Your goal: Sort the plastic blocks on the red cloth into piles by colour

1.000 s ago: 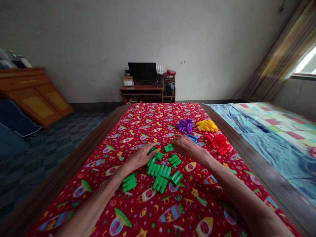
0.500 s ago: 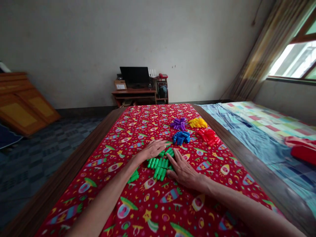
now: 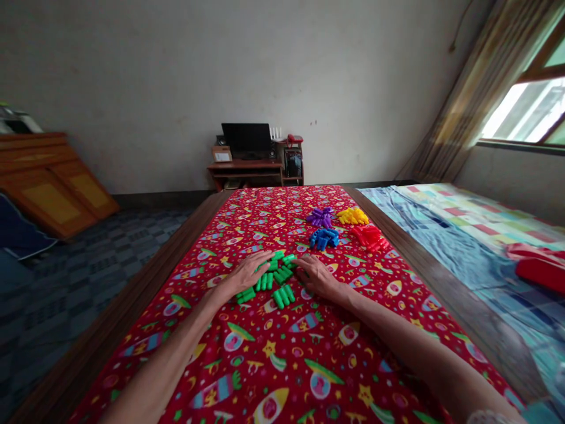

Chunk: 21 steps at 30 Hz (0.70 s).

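Bordering green pieces [image 3: 282,275]; left hand [image 3: 247,272] hides some

A black monitor [image 3: 246,140] is carried by a brown computer desk [image 3: 245,165]. To the monitor's left, a cardboard box [image 3: 221,154] is set just beside a speaker [image 3: 220,141]; to its right, a white router [image 3: 278,139], a red telephone [image 3: 295,139] and, lower, a computer tower [image 3: 293,164] are placed. Well left of the monitor, a yellow-panelled wooden cabinet [image 3: 53,168] is seen; well right, a window [image 3: 525,112] is flanked by a curtain [image 3: 461,100], and a bed [image 3: 468,209] is covered with patchwork cloth.
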### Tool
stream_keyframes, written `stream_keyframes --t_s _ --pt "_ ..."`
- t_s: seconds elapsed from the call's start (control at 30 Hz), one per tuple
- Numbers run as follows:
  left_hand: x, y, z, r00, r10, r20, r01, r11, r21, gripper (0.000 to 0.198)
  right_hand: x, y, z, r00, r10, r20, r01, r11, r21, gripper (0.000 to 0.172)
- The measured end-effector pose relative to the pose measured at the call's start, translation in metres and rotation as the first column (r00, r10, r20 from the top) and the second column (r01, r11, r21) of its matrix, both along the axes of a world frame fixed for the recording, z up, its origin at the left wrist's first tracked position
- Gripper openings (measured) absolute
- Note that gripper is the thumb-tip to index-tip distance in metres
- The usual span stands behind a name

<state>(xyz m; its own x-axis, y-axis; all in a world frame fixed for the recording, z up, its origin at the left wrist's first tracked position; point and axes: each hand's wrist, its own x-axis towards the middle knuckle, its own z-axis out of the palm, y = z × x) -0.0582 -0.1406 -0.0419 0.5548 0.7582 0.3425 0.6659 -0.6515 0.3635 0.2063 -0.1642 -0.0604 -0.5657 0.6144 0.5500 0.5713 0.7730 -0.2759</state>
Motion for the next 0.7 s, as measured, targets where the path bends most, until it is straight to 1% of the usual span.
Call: stream_keyframes --t_s 0.13,0.23,0.3,0.37,0.4,0.43,0.47,0.5,0.53,0.57,0.6,0.63,0.7 --pt "0.000 -0.009 -0.007 0.997 0.058 0.055 -0.060 0.997 0.038 0.050 0.019 0.000 0.001 0.996 -0.074 -0.050 0.073 0.997 -0.029 0.021" --pt "0.002 -0.010 -0.008 0.993 0.053 0.103 -0.059 0.997 0.055 0.048 0.047 -0.007 0.008 0.986 -0.163 0.036 0.165 0.986 -0.034 0.021" --pt "0.002 -0.010 -0.007 0.992 0.054 0.118 -0.061 0.996 0.060 0.047 0.071 -0.012 0.013 0.953 -0.270 0.136 0.275 0.961 -0.023 0.025" --pt "0.002 -0.010 -0.006 0.991 0.056 0.126 -0.063 0.996 0.057 0.045 0.091 -0.015 0.019 0.894 -0.391 0.218 0.397 0.918 0.016 0.026" --pt "0.002 -0.010 -0.005 0.990 0.056 0.129 -0.063 0.997 0.053 0.045 0.096 -0.017 0.022 0.869 -0.439 0.229 0.441 0.896 0.046 0.027" --pt "0.002 -0.009 -0.005 0.990 0.056 0.133 -0.063 0.997 0.050 0.044 0.096 -0.018 0.026 0.859 -0.463 0.220 0.458 0.886 0.075 0.027" --pt "0.002 -0.009 -0.004 0.989 0.056 0.136 -0.063 0.997 0.046 0.044 0.091 -0.018 0.029 0.871 -0.448 0.201 0.438 0.894 0.094 0.026" --pt "0.003 -0.009 -0.004 0.988 0.059 0.141 -0.065 0.997 0.042 0.045 0.080 -0.018 0.033 0.900 -0.396 0.183 0.384 0.918 0.101 0.024" --pt "0.003 -0.009 -0.004 0.988 0.063 0.145 -0.069 0.997 0.039 0.045 0.066 -0.017 0.036 0.933 -0.318 0.170 0.305 0.947 0.100 0.022" --pt "0.003 -0.009 -0.004 0.987 0.066 0.146 -0.072 0.997 0.035 0.045 0.048 -0.016 0.039 0.961 -0.211 0.178 0.199 0.977 0.079 0.022" --pt "0.003 -0.009 -0.005 0.987 0.070 0.144 -0.075 0.997 0.030 0.045 0.029 -0.015 0.041 0.973 -0.123 0.196 0.113 0.992 0.058 0.026" --pt "0.003 -0.009 -0.005 0.987 0.072 0.143 -0.077 0.997 0.027 0.044 0.011 -0.014 0.042 0.971 -0.055 0.234 0.046 0.998 0.042 0.032" --pt "0.002 -0.010 -0.006 0.987 0.077 0.140 -0.081 0.996 0.022 0.044 -0.015 -0.012 0.043 0.943 0.058 0.327 -0.055 0.998 -0.020 0.038"
